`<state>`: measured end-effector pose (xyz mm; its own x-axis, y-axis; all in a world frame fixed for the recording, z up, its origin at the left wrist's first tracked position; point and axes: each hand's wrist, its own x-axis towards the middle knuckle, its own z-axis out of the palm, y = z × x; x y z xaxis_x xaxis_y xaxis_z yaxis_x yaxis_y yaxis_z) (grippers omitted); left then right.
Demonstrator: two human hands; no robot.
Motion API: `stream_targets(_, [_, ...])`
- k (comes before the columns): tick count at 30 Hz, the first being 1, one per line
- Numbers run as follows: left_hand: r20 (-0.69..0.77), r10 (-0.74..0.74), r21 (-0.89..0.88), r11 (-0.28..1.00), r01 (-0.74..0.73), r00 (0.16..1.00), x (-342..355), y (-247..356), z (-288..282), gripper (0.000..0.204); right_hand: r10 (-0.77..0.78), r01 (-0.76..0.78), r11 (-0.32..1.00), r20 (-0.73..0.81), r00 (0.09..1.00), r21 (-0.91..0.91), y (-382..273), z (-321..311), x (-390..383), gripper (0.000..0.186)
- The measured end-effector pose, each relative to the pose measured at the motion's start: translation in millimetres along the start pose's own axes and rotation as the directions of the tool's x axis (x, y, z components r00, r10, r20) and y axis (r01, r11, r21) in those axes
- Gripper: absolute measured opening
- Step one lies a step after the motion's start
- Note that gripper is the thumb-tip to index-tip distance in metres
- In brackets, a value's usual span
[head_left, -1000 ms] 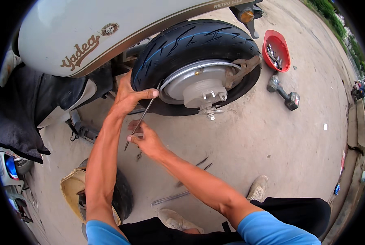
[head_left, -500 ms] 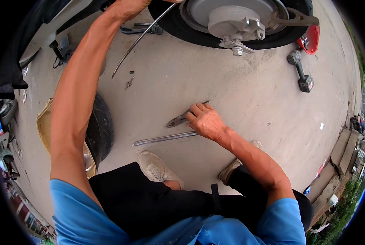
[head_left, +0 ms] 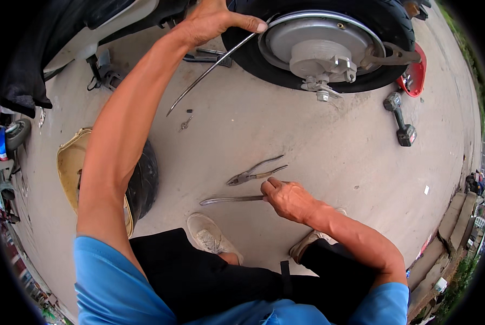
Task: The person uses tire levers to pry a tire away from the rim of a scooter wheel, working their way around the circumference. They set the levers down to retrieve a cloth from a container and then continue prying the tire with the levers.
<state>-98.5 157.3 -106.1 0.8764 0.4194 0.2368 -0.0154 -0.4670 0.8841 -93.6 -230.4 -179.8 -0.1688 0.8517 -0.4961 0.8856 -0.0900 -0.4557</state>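
Note:
A wheel with a black tyre point(head_left: 253, 62) and grey hub point(head_left: 313, 57) lies at the top. A long metal tyre lever point(head_left: 210, 71) slants down-left from its rim. My left hand point(head_left: 212, 21) is at that lever's upper end, its thumb stretched over the lever by the rim; its other fingers are cut off or hidden. Lower down, my right hand point(head_left: 290, 200) is closed round the end of a second tyre lever point(head_left: 229, 199), low over the concrete. Just beyond it lie pliers point(head_left: 245, 177) with their handles spread, untouched.
A cordless impact wrench point(head_left: 399, 120) and a red tray point(head_left: 417, 73) with small parts lie at the right. Left of my feet stand a yellowish bin point(head_left: 71, 157) and a loose tyre point(head_left: 147, 184). Keys point(head_left: 185, 124) lie below the slanting lever. A scooter body point(head_left: 85, 32) fills the upper left.
My right hand has let go of the pliers, now lying opened on the ground, and has taken hold of the second lever. My left hand stays at the first lever; the view has shifted.

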Motion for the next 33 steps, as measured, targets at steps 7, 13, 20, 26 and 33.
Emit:
stream_targets(7, [0.017,-0.047,-0.056,0.997,0.048,0.999,1,7,0,0.095,0.233,-0.376,0.842,0.370,0.900,0.386,15,-125,-31,0.038])
stream_targets(13, [0.022,-0.109,-0.071,0.991,0.111,0.994,2,15,-2,0.108,0.395,-0.376,0.899,-0.046,0.918,0.226,-32,-222,-114,0.018])
stream_targets(20, [0.039,-0.134,-0.102,0.985,0.137,0.990,0,24,-2,0.104,0.137,-0.356,0.879,-0.548,0.825,-0.316,-43,-267,-99,0.029])
stream_targets(26, [0.052,-0.127,-0.130,0.983,0.133,0.991,1,25,-2,0.101,-0.083,-0.191,0.835,-0.461,0.883,-0.517,-16,-282,-40,0.017])
stream_targets(33, [0.049,-0.111,-0.194,0.974,0.118,0.993,2,19,-1,0.101,0.049,-0.220,0.916,-0.450,0.892,-0.337,-16,-250,-33,0.010])
